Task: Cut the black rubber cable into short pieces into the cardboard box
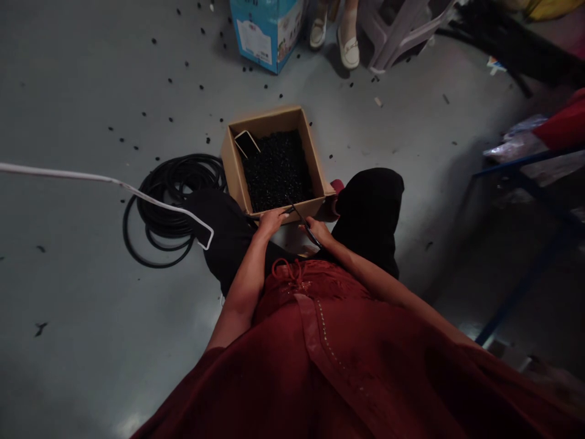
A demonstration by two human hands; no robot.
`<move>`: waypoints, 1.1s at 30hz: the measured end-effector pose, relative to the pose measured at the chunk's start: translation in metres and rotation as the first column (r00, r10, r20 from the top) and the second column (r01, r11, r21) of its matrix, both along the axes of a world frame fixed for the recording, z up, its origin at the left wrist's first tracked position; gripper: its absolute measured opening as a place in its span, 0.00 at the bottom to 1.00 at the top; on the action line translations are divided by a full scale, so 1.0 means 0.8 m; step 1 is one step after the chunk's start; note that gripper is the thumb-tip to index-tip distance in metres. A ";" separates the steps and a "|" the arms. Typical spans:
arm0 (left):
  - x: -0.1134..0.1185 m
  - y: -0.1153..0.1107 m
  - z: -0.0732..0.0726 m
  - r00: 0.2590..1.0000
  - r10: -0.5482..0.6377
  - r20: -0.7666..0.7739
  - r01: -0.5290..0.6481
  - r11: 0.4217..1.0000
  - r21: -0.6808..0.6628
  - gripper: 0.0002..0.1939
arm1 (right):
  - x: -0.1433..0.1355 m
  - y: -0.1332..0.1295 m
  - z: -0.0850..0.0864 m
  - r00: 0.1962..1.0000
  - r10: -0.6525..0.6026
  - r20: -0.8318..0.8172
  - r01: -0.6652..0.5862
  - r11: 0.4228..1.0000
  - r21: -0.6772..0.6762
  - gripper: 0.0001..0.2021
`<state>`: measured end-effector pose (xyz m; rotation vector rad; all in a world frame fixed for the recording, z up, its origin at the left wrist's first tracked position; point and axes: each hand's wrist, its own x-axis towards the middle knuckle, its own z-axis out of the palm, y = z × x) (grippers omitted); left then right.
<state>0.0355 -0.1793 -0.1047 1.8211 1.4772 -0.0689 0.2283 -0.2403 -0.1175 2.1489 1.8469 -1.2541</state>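
Observation:
My left hand point(271, 223) is closed around the end of a black rubber cord point(288, 210), which sticks out past its fingers. In my right hand point(319, 231) is a pair of dark scissors point(307, 226), its blades pointing up and left beside the cord's end. Whether the blades touch the cord is too dim to tell. Both hands are at the near edge of an open cardboard box point(234, 167). Small black pieces point(278, 171) fill its bottom, and a dark, pale-edged rectangular object point(247, 144) leans in its far left corner.
A coil of black cord point(155, 235) lies on the floor left of the box. A white cable point(91, 175) crosses to my left knee. A blue carton point(256, 39), another person's shoes point(350, 52) and a plastic stool point(393, 36) stand beyond. Blue metal framing point(525, 161) is at right.

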 end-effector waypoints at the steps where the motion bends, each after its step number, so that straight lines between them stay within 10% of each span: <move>1: 0.000 0.000 0.000 1.000 0.003 0.000 -0.003 1.000 -0.002 0.21 | 0.000 0.000 -0.001 1.000 -0.004 -0.004 0.004 1.000 0.003 0.15; 14: 0.000 0.008 -0.006 0.988 0.150 -0.039 -0.149 0.988 0.027 0.23 | 0.003 -0.010 0.000 0.965 -0.055 -0.258 0.051 0.998 -0.020 0.23; 33: 0.002 0.004 -0.009 1.000 -0.022 0.000 0.022 1.000 0.009 0.22 | 0.003 -0.009 -0.016 0.961 -0.041 -0.275 0.036 0.999 -0.022 0.25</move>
